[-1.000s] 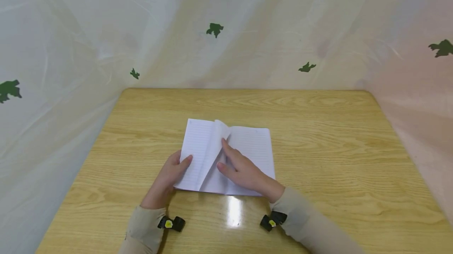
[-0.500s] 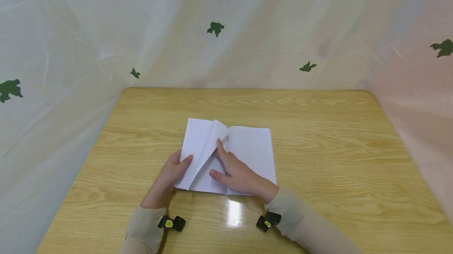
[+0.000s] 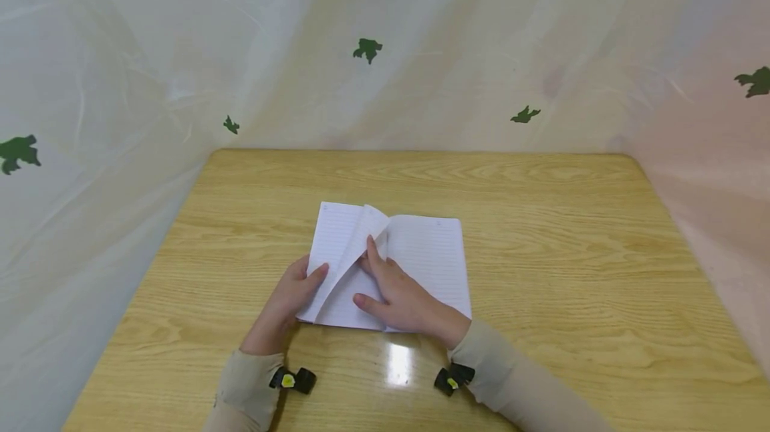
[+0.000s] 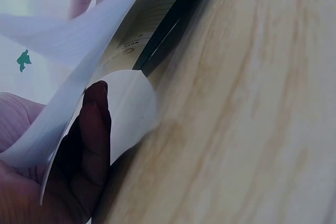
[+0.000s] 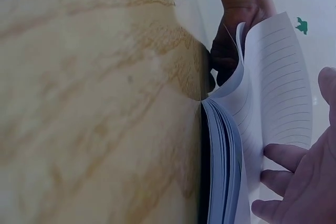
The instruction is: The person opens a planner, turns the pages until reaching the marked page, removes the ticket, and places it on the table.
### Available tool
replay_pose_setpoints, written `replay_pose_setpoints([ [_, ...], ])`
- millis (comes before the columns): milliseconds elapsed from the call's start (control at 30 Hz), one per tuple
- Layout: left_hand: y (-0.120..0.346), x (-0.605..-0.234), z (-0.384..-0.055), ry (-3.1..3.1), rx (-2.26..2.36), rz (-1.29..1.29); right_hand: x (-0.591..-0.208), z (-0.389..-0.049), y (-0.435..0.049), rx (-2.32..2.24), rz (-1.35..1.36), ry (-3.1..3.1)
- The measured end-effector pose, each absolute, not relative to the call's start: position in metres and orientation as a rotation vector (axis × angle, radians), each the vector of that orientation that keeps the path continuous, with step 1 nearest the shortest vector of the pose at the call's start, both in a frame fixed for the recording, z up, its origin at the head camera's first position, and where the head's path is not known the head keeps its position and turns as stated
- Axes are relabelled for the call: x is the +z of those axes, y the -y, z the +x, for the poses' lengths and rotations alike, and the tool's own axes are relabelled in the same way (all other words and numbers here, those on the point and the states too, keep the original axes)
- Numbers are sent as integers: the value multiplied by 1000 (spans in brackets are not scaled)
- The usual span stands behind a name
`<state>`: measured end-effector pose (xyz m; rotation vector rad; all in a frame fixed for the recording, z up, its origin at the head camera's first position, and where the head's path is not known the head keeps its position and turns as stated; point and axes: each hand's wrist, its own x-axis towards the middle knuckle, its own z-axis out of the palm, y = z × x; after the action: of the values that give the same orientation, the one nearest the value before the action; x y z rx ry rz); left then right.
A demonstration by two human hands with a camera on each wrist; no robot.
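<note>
Near frame centre, the left hand [image 3: 299, 290] grips the notebook [image 3: 430, 258], probably for steadiness; the right hand [image 3: 404, 295], fingers [image 3: 374, 257] extended, supports a lifted leaf [image 3: 353, 245].

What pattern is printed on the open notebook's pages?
Parallel ruled lines; the notebook pages show them best in the right wrist view.

An open white lined-paper notebook [image 3: 428, 265] lies on a rectangular light-brown wooden table [image 3: 559, 231], with a pale green-patterned curtain [image 3: 439, 91] behind and at both sides. The left hand [image 3: 297, 290] lies at the notebook's left edge, thumb above, fingers beneath; the right hand [image 3: 400, 295] lies over the middle, fingertips against a raised white paper leaf [image 3: 359, 241] slanting over the left page.
</note>
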<state>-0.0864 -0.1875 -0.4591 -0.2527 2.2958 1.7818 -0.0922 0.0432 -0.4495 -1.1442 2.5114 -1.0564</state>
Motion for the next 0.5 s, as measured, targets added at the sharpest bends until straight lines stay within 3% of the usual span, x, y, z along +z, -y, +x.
replay_pose_setpoints([
  [500, 190, -459, -86, -2106, 1931, -197, -446, -86, -42, -911, -1162, -2538],
])
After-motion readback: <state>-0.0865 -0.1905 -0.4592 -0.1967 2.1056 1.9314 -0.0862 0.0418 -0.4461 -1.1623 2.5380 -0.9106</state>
